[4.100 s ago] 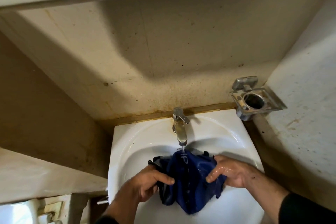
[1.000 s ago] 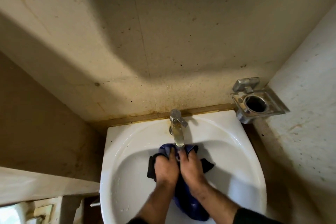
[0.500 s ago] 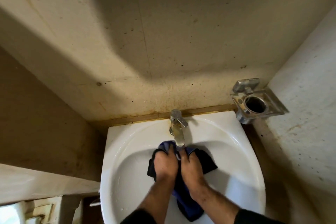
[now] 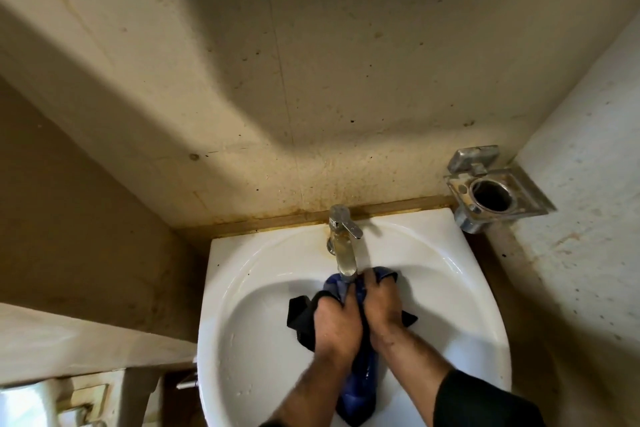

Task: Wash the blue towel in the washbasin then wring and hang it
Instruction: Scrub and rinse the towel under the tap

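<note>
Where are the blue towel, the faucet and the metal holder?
blue towel (image 4: 360,388): head view, hanging lower fold.
faucet (image 4: 344,253): head view, spout.
metal holder (image 4: 519,189): head view, square frame, right of the ring.

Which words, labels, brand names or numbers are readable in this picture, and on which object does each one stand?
None can be read.
Blue towel: no print shows; both hands, the left hand and the right hand, grip it bunched up.
Tap: no legible mark.
Washbasin: plain white, no label visible.
Metal holder on the wall: no legible text.
</note>
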